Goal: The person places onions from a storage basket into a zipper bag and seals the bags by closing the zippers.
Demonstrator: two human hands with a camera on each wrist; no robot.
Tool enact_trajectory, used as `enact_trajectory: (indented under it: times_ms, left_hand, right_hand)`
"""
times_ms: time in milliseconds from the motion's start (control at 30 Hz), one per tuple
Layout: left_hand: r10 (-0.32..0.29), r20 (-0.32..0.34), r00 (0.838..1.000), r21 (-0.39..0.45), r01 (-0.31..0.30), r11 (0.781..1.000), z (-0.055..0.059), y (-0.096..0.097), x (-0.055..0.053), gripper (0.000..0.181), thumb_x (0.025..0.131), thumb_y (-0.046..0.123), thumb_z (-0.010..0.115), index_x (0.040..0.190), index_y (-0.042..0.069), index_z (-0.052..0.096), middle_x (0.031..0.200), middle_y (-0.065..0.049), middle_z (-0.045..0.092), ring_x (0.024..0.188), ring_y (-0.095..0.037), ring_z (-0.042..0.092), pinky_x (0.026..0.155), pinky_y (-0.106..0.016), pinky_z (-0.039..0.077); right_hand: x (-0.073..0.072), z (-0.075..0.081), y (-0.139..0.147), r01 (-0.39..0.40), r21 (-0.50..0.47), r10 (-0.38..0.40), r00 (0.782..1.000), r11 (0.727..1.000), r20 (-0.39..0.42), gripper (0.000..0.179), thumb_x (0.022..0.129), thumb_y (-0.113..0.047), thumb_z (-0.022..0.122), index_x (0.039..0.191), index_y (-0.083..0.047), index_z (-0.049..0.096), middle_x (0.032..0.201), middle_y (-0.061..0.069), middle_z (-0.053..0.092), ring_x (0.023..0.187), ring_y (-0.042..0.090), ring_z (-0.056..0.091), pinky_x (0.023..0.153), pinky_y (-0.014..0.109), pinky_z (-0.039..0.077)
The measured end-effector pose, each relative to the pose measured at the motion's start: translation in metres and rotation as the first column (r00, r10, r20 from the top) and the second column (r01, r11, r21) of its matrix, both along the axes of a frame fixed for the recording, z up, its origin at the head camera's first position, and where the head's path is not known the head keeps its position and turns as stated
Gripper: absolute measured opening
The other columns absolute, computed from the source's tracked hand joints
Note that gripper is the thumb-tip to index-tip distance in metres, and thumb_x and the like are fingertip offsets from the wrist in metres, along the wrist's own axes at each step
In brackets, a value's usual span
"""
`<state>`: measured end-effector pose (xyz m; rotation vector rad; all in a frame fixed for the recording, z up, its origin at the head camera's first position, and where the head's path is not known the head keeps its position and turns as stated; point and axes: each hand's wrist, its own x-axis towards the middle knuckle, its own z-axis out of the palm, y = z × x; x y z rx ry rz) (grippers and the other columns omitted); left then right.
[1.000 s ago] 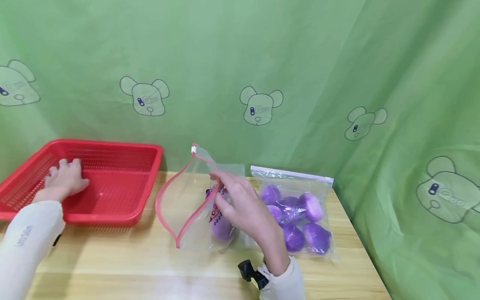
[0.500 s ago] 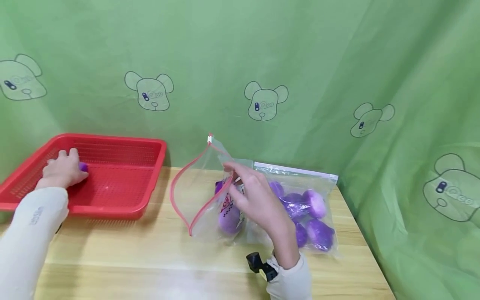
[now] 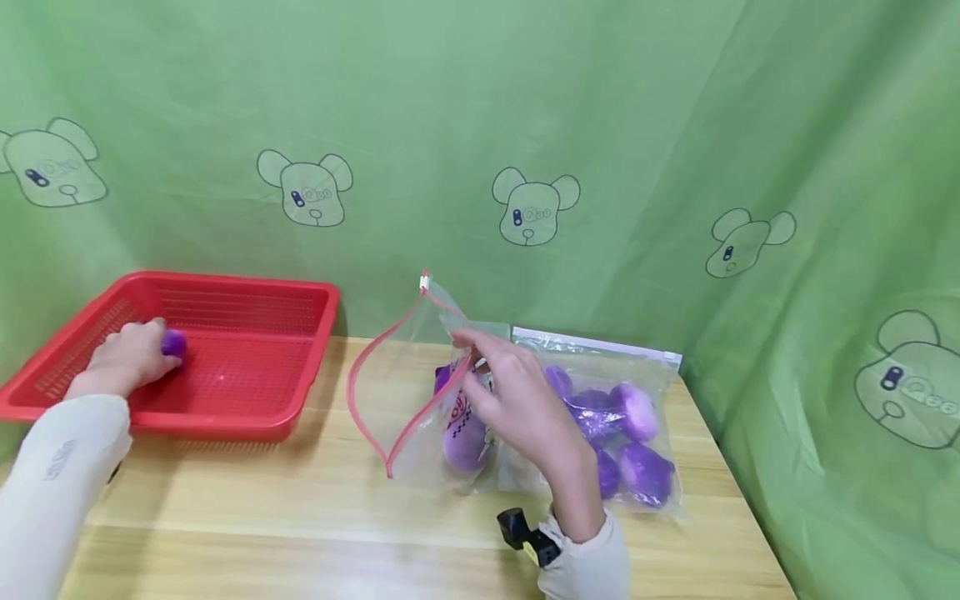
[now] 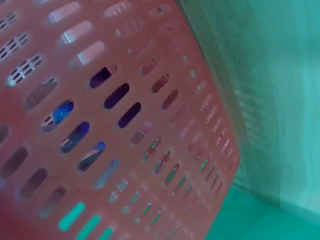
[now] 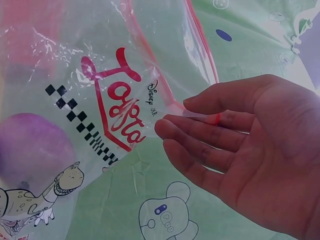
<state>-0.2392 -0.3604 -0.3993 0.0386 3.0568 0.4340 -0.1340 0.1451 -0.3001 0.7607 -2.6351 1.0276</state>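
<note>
My left hand (image 3: 129,357) reaches down into a red plastic basket (image 3: 303,379) and grips a purple ball (image 3: 174,343) between fingers and thumb. In the left wrist view the basket's slotted wall (image 4: 165,145) hides most of that hand. My right hand (image 3: 517,392) pinches the pink zip edge of a clear slider bag (image 3: 414,429), whose mouth gapes toward the basket. Inside the bag lies a light purple, rounded thing (image 5: 35,150). Up close in the right wrist view, thumb and fingers of the right hand (image 5: 240,135) hold the bag's edge beside red printed lettering.
Right of my right hand lies a second clear bag (image 3: 600,343) with a white slider, filled with several purple rounded pieces (image 3: 645,473). All this stands on a light wooden table (image 3: 300,525). Green curtain (image 3: 420,125) hangs behind and along the right side.
The purple ball, hidden under my left hand at first, now shows at its fingertips. My right hand and the open bag have shifted slightly right in view, still held together.
</note>
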Motion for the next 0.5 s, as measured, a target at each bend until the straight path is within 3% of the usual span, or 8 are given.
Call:
enact_trajectory:
  times_ms: [167,267,400,500]
  left_hand:
    - [-0.022,-0.020,1.000,0.031,0.022,0.999,-0.003,0.004,0.003,0.046,0.086,0.019,0.073,0.110,-0.010,0.047,0.091,-0.034,0.057,0.077,-0.052,0.058,0.059,-0.060,0.048]
    - [-0.022,-0.095,0.995,0.054,0.027,0.998,-0.001,0.013,0.004,0.046,0.088,0.019,0.071,0.116,-0.009,0.047,0.094,-0.036,0.058,0.078,-0.055,0.058,0.059,-0.063,0.047]
    - [0.049,-0.187,0.981,0.138,-0.023,0.990,0.011,0.034,0.010,0.053,0.091,0.019,0.069,0.127,-0.010,0.042,0.104,-0.041,0.055,0.085,-0.060,0.056,0.062,-0.065,0.045]
    - [0.118,-0.215,0.970,0.210,-0.072,0.975,0.022,0.051,0.016,0.061,0.093,0.019,0.066,0.136,-0.011,0.036,0.111,-0.044,0.051,0.092,-0.063,0.052,0.067,-0.065,0.043]
  right_hand:
    - [0.000,0.000,0.000,-0.014,0.018,0.014,1.000,1.000,0.005,0.046,0.089,0.004,0.061,0.135,-0.003,0.057,0.124,0.008,0.066,0.101,0.017,0.067,0.080,0.025,0.058]
    - [0.000,-0.002,0.000,-0.015,0.015,0.015,1.000,1.000,0.007,0.047,0.089,0.005,0.062,0.135,-0.002,0.057,0.125,0.009,0.066,0.102,0.018,0.067,0.080,0.028,0.058]
    - [-0.001,-0.002,-0.002,-0.010,0.012,0.010,1.000,1.000,-0.014,0.046,0.089,0.005,0.062,0.134,-0.001,0.058,0.123,0.009,0.067,0.101,0.019,0.067,0.081,0.031,0.059]
    - [-0.002,-0.002,-0.004,-0.016,0.023,0.017,0.999,1.000,-0.034,0.046,0.089,0.004,0.063,0.134,-0.001,0.057,0.124,0.009,0.067,0.103,0.019,0.067,0.083,0.030,0.058]
